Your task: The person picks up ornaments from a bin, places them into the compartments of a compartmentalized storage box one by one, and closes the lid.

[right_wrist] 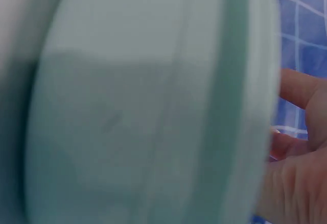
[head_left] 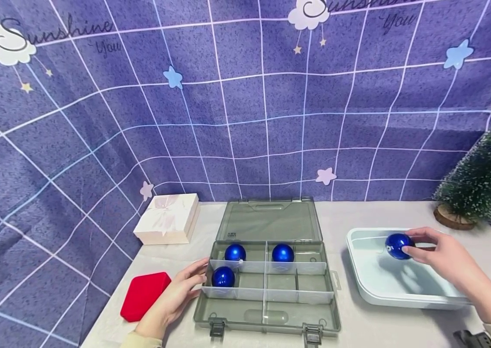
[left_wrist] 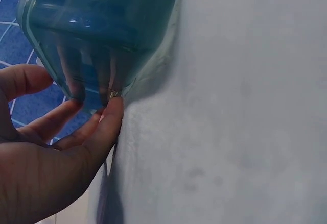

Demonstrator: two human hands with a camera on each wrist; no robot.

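Over the pale blue tray, my right hand pinches a shiny blue Christmas bauble between thumb and fingers. The tray wall hides this bauble in the right wrist view, where only part of the hand shows. A grey-green see-through compartment case lies with its lid raised back. Two baubles sit in its back row, one left and one right; a third lies in the middle row's left end. My left hand touches the case's left side with its fingertips.
A red box lies left of my left hand. Behind it stands a cream gift box with a ribbon. A small frosted tree on a wooden base rises at the back right. Patterned blue cloth hangs behind the table.
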